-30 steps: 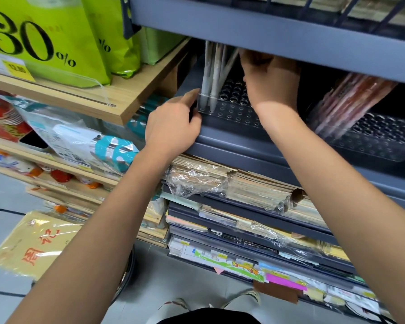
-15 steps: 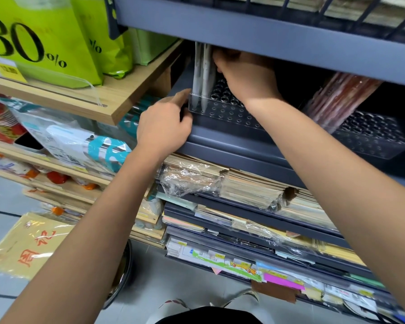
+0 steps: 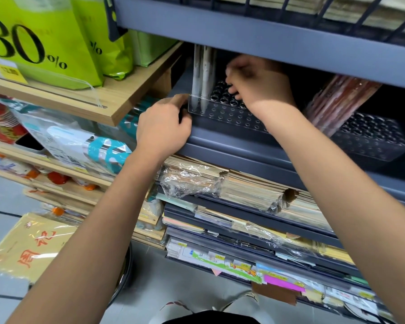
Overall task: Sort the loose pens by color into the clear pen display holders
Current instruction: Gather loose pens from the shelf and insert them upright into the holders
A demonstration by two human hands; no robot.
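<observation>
Left hand [image 3: 164,129] curls round the left end of the clear pen holder [image 3: 229,114] on the grey shelf [image 3: 239,148]. White pens [image 3: 202,73] stand upright in its leftmost holes. Right hand [image 3: 257,85], blurred, sits fingers bent over the holes beside them; I cannot tell whether it pinches anything. Farther right, red pens [image 3: 337,101] lean in a second holder [image 3: 379,141].

The right hand [image 3: 258,83] has dropped from the pen tops to the holder [image 3: 232,113] holes beside the pens [image 3: 202,73] (now upright, no longer fanned).
</observation>
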